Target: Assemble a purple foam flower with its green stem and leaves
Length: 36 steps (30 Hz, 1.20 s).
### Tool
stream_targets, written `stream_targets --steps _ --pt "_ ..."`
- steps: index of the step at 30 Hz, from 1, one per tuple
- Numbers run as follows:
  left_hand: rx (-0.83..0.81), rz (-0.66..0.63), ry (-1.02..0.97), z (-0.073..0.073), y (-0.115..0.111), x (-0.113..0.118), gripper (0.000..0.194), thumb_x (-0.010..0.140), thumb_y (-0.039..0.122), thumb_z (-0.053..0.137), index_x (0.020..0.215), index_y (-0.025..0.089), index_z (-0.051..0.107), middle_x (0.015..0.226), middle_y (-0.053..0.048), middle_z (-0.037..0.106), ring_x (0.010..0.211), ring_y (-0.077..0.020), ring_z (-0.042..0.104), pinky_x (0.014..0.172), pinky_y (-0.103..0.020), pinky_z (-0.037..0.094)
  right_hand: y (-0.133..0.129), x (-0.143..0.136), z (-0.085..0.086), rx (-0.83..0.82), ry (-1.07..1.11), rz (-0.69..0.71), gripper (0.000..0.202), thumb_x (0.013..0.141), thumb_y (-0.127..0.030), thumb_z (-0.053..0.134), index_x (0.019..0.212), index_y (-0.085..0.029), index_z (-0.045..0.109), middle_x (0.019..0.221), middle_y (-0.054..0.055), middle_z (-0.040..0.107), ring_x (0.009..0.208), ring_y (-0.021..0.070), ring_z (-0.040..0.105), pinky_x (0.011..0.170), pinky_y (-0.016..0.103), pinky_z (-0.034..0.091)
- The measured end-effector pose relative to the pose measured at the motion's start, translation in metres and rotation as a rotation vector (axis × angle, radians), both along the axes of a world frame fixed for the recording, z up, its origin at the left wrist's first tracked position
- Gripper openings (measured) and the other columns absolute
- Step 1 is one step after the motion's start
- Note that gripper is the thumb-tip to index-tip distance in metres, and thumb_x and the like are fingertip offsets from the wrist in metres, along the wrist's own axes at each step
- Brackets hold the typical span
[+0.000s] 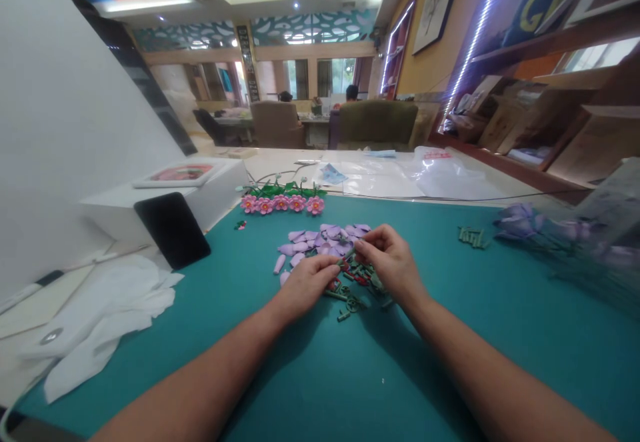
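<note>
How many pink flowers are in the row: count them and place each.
5, in one row near the far edge of the green mat: leftmost flower, second flower, middle flower, fourth flower and rightmost flower. Others may be hidden among the green leaves.

Purple petals (299,247): smooth plastic look, satin. Green parts (337,295): matt plastic look. Pink flowers (281,203): plastic look, slightly glossy. Green mat (300,382): smooth, mostly matt. White tissue (115,309): crumpled, papery. Clear bag (443,174): shiny, wrinkled plastic film.
</note>
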<state>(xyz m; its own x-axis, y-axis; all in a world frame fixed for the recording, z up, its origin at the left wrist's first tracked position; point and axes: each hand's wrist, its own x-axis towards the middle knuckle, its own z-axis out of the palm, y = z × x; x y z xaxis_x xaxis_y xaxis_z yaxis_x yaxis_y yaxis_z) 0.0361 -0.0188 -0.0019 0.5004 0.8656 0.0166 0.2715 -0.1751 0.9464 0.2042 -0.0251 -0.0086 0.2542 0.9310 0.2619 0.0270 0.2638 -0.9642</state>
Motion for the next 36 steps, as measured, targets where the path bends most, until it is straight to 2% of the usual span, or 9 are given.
stream_targets --steps 26,36 --pt "0.048 0.008 0.013 -0.0030 0.0009 -0.0007 0.025 0.081 0.030 0.049 0.083 0.014 0.067 0.058 0.001 0.047 0.056 -0.0128 0.041 0.054 -0.024 0.030 -0.0051 -0.0051 0.0049 -0.044 0.003 0.025 0.029 0.061 -0.040 0.075 0.067 -0.023 0.052 0.052 -0.004 0.062 0.050 0.0148 0.060 0.050 0.026 0.046" --pt "0.081 0.011 0.034 -0.0033 0.0007 -0.0014 0.025 0.081 0.031 0.049 0.082 0.014 0.068 0.057 0.002 0.048 0.057 -0.0132 0.042 0.056 -0.024 0.032 -0.0034 -0.0058 0.0006 -0.021 0.009 0.029 0.031 0.062 -0.042 0.076 0.067 -0.024 0.051 0.052 -0.003 0.062 0.050 0.0149 0.058 0.049 0.027 0.046"
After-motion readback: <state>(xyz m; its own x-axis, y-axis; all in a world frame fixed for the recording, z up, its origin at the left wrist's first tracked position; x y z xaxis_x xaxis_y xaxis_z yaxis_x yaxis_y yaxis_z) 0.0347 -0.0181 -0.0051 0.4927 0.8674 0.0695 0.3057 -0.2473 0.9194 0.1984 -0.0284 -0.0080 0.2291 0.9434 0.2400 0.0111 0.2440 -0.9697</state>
